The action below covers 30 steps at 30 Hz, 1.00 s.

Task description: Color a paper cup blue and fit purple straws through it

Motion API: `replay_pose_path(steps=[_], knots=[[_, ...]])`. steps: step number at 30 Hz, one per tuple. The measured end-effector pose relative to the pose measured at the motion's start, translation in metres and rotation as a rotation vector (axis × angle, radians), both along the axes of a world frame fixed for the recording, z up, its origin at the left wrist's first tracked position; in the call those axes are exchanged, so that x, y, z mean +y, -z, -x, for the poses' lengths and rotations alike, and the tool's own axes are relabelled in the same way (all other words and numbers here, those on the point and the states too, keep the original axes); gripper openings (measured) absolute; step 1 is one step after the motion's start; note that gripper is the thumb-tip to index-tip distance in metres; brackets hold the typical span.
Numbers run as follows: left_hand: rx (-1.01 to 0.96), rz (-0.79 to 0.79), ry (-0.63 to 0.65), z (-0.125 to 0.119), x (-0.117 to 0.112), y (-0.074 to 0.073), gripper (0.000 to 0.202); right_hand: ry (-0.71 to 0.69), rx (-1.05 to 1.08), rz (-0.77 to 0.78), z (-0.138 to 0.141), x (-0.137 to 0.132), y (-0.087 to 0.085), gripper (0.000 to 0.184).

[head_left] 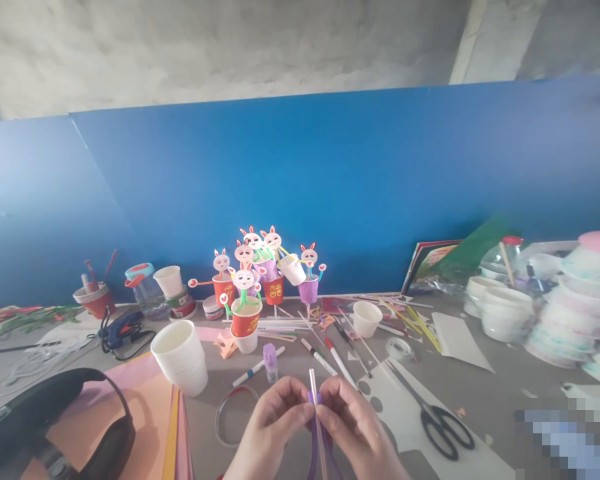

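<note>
My left hand (280, 423) and my right hand (353, 423) meet low in the middle, thumbs and fingertips pinched close together. Between them stands a thin, pale, clear straw (313, 381), nearly upright. A purple strip (314, 457) is bent around the straw at my fingertips, and its two ends hang down below. My fingers hide part of where the strip and straw meet. Just beyond my left hand is a small glue bottle with a purple cap (271, 360). A clear roll of tape (233, 415) lies left of that hand.
Paper-cup rabbit figures (244, 300) stand at the back. Stacked white cups (180, 357) and headphones (105, 413) lie left, beside coloured paper (150, 413). Black-handled scissors (440, 427) rest on white paper at right. Markers (340, 360) lie ahead. Painted cups (560, 320) are stacked far right.
</note>
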State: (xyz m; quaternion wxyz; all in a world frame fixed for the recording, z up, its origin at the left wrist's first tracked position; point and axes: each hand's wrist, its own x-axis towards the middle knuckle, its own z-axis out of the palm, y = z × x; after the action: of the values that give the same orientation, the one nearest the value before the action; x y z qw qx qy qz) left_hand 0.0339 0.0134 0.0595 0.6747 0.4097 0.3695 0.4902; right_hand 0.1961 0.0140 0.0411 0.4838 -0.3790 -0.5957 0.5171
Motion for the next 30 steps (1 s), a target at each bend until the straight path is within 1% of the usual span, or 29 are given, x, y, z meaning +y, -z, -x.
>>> replay_pose_path(steps=[2,4,6,9,11,13,17,19,21,23,26,28,30], knots=[[-0.104,0.067,0.024,-0.002,0.000,0.004,0.030,0.009,-0.010,0.005,0.001,-0.002,-0.002,0.041],[-0.129,0.077,0.035,-0.003,0.001,0.008,0.032,0.008,-0.008,0.021,0.001,-0.002,-0.003,0.042],[-0.054,0.000,-0.003,-0.004,0.001,0.008,0.035,0.006,-0.007,0.040,0.000,-0.001,-0.002,0.042],[0.123,-0.124,-0.088,-0.004,-0.001,0.004,0.042,-0.010,-0.062,0.028,-0.001,0.000,-0.002,0.042],[0.177,-0.129,-0.106,-0.004,-0.003,0.002,0.045,-0.018,-0.110,0.017,-0.002,0.000,-0.002,0.042],[0.129,-0.083,-0.097,-0.005,-0.004,0.004,0.045,-0.038,-0.118,0.031,-0.003,-0.002,-0.003,0.044],[-0.144,0.065,-0.027,-0.007,-0.001,0.013,0.041,-0.062,-0.101,0.027,-0.002,-0.004,-0.004,0.045],[-0.212,0.104,-0.005,-0.008,0.000,0.014,0.041,-0.075,-0.093,0.024,-0.001,-0.003,-0.001,0.043],[-0.156,0.074,-0.017,-0.008,0.001,0.012,0.042,-0.103,-0.047,0.044,-0.002,0.000,0.003,0.043],[-0.011,-0.007,-0.031,-0.008,0.000,0.007,0.046,-0.130,-0.013,0.052,-0.003,0.003,0.006,0.044],[0.162,-0.098,-0.026,-0.007,-0.002,0.003,0.052,-0.116,-0.087,-0.004,-0.007,0.005,0.007,0.044],[0.190,-0.117,-0.031,-0.007,-0.002,0.007,0.053,-0.089,-0.151,-0.041,-0.008,0.005,0.005,0.043],[0.132,-0.088,-0.025,-0.009,-0.002,0.016,0.052,-0.100,-0.162,-0.043,-0.008,0.004,0.003,0.043]])
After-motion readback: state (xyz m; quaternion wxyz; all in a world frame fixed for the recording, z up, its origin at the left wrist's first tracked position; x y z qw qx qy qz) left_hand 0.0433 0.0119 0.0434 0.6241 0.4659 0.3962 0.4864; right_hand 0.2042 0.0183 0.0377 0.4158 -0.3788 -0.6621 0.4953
